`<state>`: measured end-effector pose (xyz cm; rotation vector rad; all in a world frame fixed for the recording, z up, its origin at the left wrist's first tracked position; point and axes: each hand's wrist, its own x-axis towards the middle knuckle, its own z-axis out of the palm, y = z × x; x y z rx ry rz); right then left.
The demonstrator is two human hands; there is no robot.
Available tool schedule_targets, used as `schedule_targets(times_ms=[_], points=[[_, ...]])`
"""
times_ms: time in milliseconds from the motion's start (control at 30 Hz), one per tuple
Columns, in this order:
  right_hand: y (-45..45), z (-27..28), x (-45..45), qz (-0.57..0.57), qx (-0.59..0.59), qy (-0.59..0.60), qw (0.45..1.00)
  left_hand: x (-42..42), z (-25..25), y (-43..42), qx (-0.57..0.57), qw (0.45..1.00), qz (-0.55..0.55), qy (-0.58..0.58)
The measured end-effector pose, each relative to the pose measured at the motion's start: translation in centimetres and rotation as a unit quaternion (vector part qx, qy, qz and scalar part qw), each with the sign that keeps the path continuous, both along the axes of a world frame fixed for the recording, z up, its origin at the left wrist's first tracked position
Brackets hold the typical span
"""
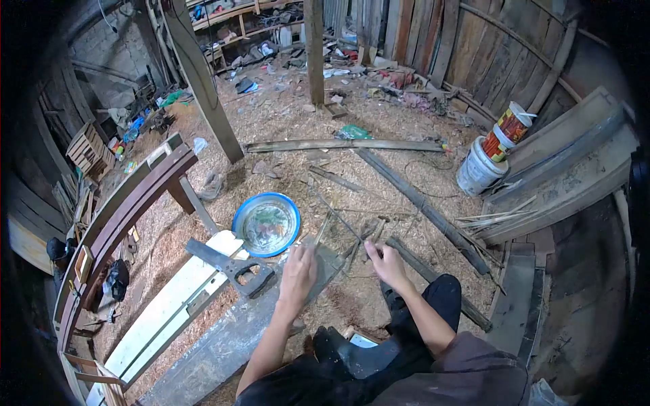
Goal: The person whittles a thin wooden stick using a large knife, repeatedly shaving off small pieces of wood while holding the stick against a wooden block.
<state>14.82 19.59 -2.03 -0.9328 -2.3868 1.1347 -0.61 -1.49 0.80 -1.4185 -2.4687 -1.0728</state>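
Observation:
My left hand (298, 274) is closed, and a thin pale yellowish strip (324, 224) stands up from its fingertips. My right hand (387, 264) is closed around the near end of a slim dark rod (340, 218), which slants up and left towards the strip. Whether rod and strip touch is unclear. Beside my left hand, a handsaw (252, 276) rests across a white board (169, 308) and a grey plank (210, 355). Past that hand sits a blue-rimmed basin (267, 252) with cloudy contents.
Sawdust covers the floor. Long dark beams (423, 206) lie ahead and right. A curved wooden frame (125, 220) stands left, near wooden posts (201, 84). Stacked buckets (479, 169) and large boards (562, 172) are at right. My boots (362, 355) are below my hands.

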Motion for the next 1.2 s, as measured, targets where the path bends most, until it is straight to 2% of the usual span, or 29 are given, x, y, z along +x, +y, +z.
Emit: schedule_targets(times_ms=[67,133,200,267,333,400,433,467,533,633,800,967,1067,1133,1200], points=[[0.2,0.5,1.7,0.014,-0.010,-0.012,1.000,0.5,0.8,-1.0,-0.001,1.000,0.004,0.019],[-0.2,0.1,3.4,0.029,0.033,0.017,0.999,1.1,2.4,-1.9,-0.067,0.998,0.012,-0.018],[-0.8,-0.7,4.5,0.044,0.044,0.029,0.998,1.2,2.2,-2.5,-0.066,0.997,0.022,-0.022],[-1.6,1.7,5.2,0.070,0.034,-0.012,0.997,1.4,2.0,-2.8,-0.043,0.999,0.025,0.005],[-2.6,1.8,5.4,0.069,0.036,-0.016,0.997,1.5,1.3,-2.8,-0.039,0.999,0.028,-0.001],[-3.4,2.1,5.7,0.058,-0.019,-0.047,0.997,1.6,0.9,-2.5,-0.049,0.998,0.037,0.021],[-3.7,0.9,5.4,0.047,0.038,0.018,0.998,1.5,0.8,-2.3,-0.045,0.998,0.042,0.018],[-3.6,0.6,5.4,0.052,0.040,0.015,0.998,1.4,0.7,-2.2,-0.030,0.998,0.052,0.017],[-4.2,3.6,4.8,0.069,-0.008,-0.075,0.995,1.6,0.0,-1.9,-0.012,0.998,0.063,0.014],[-4.8,4.1,3.9,0.076,-0.021,-0.025,0.997,1.3,-0.6,-1.6,0.043,0.995,0.081,0.031],[-5.9,6.8,2.5,0.085,0.018,-0.055,0.995,1.2,-0.9,-1.9,0.071,0.995,0.066,0.016],[-6.1,6.1,1.8,0.101,0.068,-0.077,0.990,1.3,-1.6,-1.5,0.053,0.994,0.095,0.024],[-6.1,8.3,1.2,0.114,0.039,-0.069,0.990,1.2,-1.4,-1.7,0.041,0.994,0.096,0.018],[-6.5,9.6,0.8,0.114,0.100,0.007,0.988,1.3,-1.6,-1.7,0.033,0.995,0.095,0.006],[-6.7,9.0,0.6,0.122,0.108,0.040,0.986,1.2,-1.8,-1.6,0.040,0.994,0.099,0.032]])
